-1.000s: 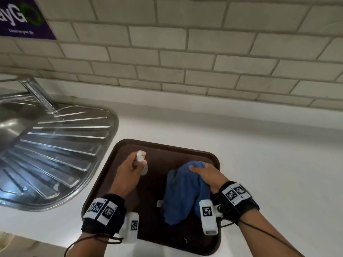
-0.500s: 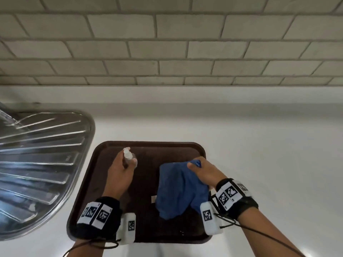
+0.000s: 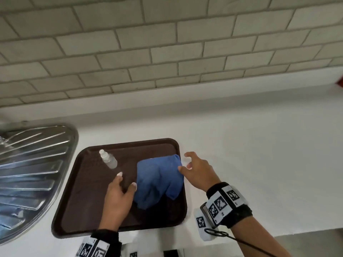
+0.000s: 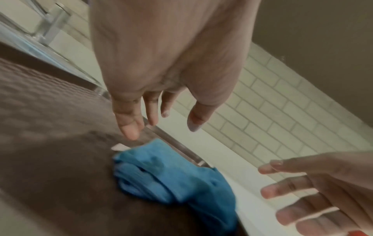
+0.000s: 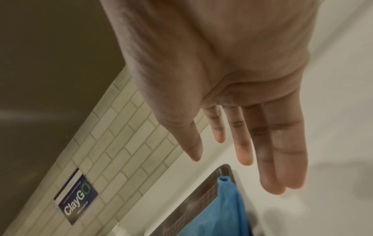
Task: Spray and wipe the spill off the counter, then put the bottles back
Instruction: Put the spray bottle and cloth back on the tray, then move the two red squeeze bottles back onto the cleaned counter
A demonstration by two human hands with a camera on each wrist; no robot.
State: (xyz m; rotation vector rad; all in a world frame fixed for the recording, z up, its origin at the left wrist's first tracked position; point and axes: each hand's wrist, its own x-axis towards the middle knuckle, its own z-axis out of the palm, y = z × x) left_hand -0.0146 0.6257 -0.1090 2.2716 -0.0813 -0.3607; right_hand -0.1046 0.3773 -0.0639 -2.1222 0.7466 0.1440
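A small clear spray bottle [image 3: 108,159] with a white cap stands at the back left of the brown tray [image 3: 74,210]. A crumpled blue cloth [image 3: 157,182] lies on the tray's right half, its corner over the rim [image 5: 226,198]. My left hand [image 3: 126,179] hovers open above the tray, just short of the bottle and beside the cloth [image 4: 167,178]. My right hand [image 3: 185,164] is open, fingers spread, by the tray's right rim next to the cloth [image 5: 228,161]. Neither hand holds anything.
A steel sink drainboard [image 3: 31,167] lies left of the tray. The white counter [image 3: 259,154] runs to the right, with a tiled wall [image 3: 167,52] behind it. A dark sticker [image 5: 77,199] is on the tiles. The counter's front edge is near my wrists.
My left hand let go of the spray bottle and drew back; the bottle now stands alone on the tray. My right hand released the blue cloth and moved off to the right.
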